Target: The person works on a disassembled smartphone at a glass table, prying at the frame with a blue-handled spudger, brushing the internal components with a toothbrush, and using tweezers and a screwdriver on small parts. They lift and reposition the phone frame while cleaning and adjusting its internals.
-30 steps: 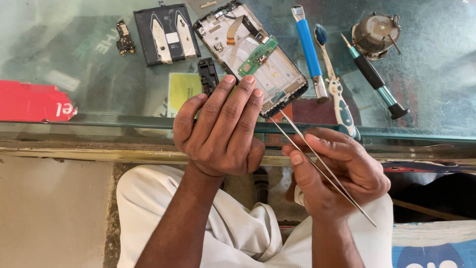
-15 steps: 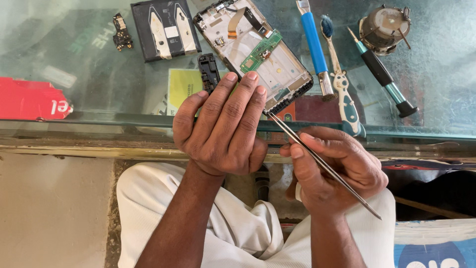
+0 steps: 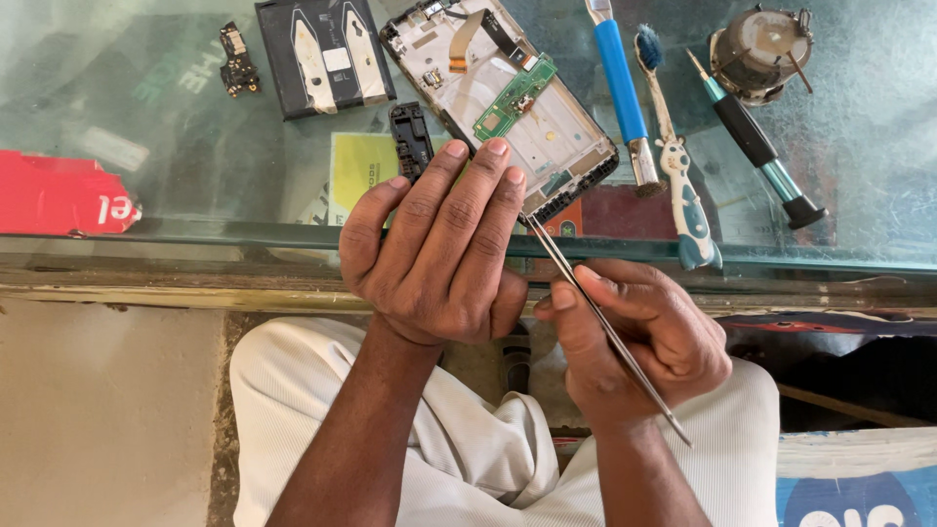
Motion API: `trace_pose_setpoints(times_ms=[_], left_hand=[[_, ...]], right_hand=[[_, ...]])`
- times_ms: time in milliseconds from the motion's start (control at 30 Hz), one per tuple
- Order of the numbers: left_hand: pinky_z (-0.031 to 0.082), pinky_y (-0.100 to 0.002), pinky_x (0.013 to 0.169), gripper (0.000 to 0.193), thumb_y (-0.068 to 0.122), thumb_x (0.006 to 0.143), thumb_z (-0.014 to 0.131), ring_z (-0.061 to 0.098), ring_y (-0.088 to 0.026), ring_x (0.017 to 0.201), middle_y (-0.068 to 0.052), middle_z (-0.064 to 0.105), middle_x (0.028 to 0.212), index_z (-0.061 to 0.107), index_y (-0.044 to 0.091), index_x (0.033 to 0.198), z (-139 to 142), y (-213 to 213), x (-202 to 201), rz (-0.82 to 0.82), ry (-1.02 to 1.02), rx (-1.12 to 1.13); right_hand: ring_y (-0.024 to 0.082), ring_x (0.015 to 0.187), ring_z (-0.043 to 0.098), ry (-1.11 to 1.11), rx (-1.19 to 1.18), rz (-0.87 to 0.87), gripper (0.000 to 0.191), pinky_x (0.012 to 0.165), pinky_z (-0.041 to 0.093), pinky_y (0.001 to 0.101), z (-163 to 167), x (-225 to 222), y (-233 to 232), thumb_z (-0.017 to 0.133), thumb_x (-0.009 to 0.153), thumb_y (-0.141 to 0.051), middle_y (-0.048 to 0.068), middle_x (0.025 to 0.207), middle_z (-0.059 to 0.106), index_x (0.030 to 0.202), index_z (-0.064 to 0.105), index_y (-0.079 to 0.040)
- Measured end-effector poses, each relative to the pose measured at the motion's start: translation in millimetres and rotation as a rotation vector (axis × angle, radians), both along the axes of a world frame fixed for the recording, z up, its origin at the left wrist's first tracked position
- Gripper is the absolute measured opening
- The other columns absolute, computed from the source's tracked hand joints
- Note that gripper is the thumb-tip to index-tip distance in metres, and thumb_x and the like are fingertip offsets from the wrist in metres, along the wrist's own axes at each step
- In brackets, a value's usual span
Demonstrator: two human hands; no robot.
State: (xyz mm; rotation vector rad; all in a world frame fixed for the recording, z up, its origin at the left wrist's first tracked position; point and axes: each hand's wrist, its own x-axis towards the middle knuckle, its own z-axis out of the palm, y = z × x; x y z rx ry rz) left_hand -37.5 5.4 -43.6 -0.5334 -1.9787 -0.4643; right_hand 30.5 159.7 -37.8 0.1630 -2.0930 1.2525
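My left hand (image 3: pixel 439 249) lies palm down at the near edge of the glass counter (image 3: pixel 195 156), fingers together, their tips at the near corner of an opened phone frame (image 3: pixel 503 98). Whatever is under the palm is hidden. My right hand (image 3: pixel 634 337) grips long metal tweezers (image 3: pixel 600 322), their tip pointing up beside the left fingers near the phone's lower edge. A small green circuit board (image 3: pixel 512 98) lies inside the frame.
On the counter sit a black battery (image 3: pixel 325 57), a small black part (image 3: pixel 412 137), a loose small board (image 3: pixel 237 59), a blue-handled tool (image 3: pixel 620 83), a toothbrush (image 3: pixel 673 166), a teal screwdriver (image 3: pixel 756 161), a round metal object (image 3: pixel 761 39) and a red packet (image 3: pixel 59 193).
The view has shifted slightly. My hands and the tweezers stay nearly still at the phone's corner.
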Motion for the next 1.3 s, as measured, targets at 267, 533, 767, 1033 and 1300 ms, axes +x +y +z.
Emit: trace_pose_setpoints(times_ms=[267,533,767,1033,1300], left_hand=[[0.043,-0.04,0.099,0.043,0.021,0.093,0.044,0.073,-0.021,0.114,-0.008,0.077,0.121,0.08,0.007,0.113,-0.4,1.0,-1.7,-0.005,0.012,0.005],[0.044,-0.039,0.098,0.044,0.021,0.093,0.043,0.073,-0.021,0.112,-0.008,0.078,0.12,0.08,0.007,0.112,0.1,1.8,-2.9,0.001,0.029,0.011],[0.043,-0.038,0.099,0.044,0.021,0.095,0.042,0.073,-0.02,0.113,-0.008,0.078,0.12,0.08,0.008,0.113,1.2,2.3,-1.2,-0.001,0.019,0.021],[0.043,-0.039,0.099,0.046,0.021,0.096,0.04,0.073,-0.02,0.113,-0.007,0.078,0.12,0.08,0.008,0.113,2.5,3.4,-0.5,-0.003,0.019,0.035],[0.044,-0.04,0.098,0.046,0.023,0.094,0.04,0.073,-0.02,0.112,-0.007,0.078,0.119,0.08,0.008,0.112,0.6,4.4,-1.7,-0.005,0.02,0.043]], right_hand=[[0.013,0.065,0.075,-0.206,-0.064,0.152,0.011,0.057,0.059,0.0205,29.1,-6.5,25.5,0.078,0.091,0.009,0.012,0.084,0.075,0.101,0.073,0.006],[0.009,0.056,0.068,-0.303,-0.093,0.09,0.009,0.049,0.053,0.0215,38.0,-6.1,26.0,0.076,0.09,0.007,0.008,0.073,0.072,0.098,0.074,0.004],[0.004,0.054,0.062,0.032,0.102,-0.214,0.013,0.05,0.047,0.0178,-3.2,11.2,-23.9,0.083,0.09,-0.003,0.005,0.072,0.07,0.094,0.071,0.002],[0.0,0.054,0.057,0.046,-0.098,-0.252,0.011,0.05,0.044,0.0159,-19.8,18.6,-49.5,0.078,0.096,-0.001,0.004,0.074,0.071,0.104,0.072,0.003],[0.002,0.049,0.057,-0.186,-0.192,-0.01,0.007,0.043,0.04,0.018,5.9,6.7,2.5,0.078,0.091,0.002,0.003,0.064,0.069,0.098,0.075,0.002]])
